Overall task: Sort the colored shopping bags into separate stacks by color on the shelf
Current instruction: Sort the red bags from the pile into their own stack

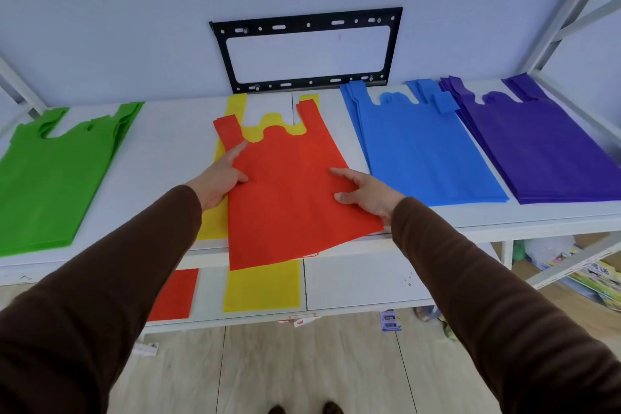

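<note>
Red bag [289, 202]: both hands gripping its side edges, left hand [220, 178] & right hand [368, 195], lying over yellow bag [262, 286] on shelf [174, 144].

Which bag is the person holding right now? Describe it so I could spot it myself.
Look at the white shelf, just below the black wall bracket. There the left hand and right hand grip the red bag, lying over a yellow bag; it is the only red one among the stacks.

Three sorted stacks lie on the upper shelf [168, 144]: one green stack [50, 178], one blue stack [420, 151], one purple stack [537, 151]. Two hands [218, 178] hold one red bag [289, 198].
</note>
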Demonstrator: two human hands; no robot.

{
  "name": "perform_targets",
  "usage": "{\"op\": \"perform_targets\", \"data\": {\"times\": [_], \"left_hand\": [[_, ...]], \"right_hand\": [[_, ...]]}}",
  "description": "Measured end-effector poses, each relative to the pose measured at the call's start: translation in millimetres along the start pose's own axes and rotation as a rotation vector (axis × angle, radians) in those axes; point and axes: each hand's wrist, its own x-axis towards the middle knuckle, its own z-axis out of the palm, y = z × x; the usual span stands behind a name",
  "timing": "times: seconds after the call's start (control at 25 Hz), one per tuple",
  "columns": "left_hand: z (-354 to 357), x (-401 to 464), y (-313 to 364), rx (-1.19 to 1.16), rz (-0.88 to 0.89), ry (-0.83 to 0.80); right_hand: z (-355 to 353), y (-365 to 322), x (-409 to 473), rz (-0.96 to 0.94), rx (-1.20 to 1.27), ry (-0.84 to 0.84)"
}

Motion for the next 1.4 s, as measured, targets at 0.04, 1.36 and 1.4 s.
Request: {"op": "perform_targets", "data": {"times": [0.04,1.36,1.4], "left_hand": [[0.0,0.0,-0.7,-0.02,0.003,0.01],[-109.6,-292.5,-129.1,0.16,0.457,-0.041],[-109.4,-303.4,-147.8,0.144,0.426,-0.035]], "right_hand": [[-1.5,-0.4,0.8,0.011,0.001,-0.01],[291.3,103.1,-247.3,-0.201,0.029,0.225],[299.7,114.9,-252.2,-0.169,0.04,0.21]]}}
